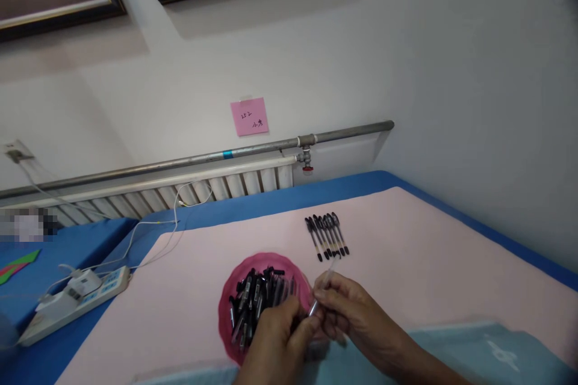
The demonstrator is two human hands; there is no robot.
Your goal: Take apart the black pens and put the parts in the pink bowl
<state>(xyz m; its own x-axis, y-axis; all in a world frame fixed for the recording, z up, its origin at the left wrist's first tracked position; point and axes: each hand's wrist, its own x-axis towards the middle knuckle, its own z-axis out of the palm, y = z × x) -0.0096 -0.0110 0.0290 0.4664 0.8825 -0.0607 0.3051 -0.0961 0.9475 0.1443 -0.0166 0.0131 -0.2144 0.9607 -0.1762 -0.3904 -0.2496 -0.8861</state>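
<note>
A pink bowl (pixel 228 301) full of black pens and pen parts sits on the pink cloth (pixel 406 240) near the front edge. My left hand (pixel 275 337) hovers over the bowl's right side, fingers pinched on the lower end of a clear pen (pixel 321 290). My right hand (pixel 350 313) grips the same pen from the right, fingers closed round its barrel. The pen's tip points up toward a tidy row of several black pens (pixel 327 236) lying side by side further back on the cloth.
A white power strip (pixel 74 301) with plugged chargers and cables lies at left on the blue table cover (pixel 271 201). A radiator (pixel 226 186) and a metal pipe (pixel 253 147) run along the wall. A light blue cloth (pixel 474 355) lies at the front right.
</note>
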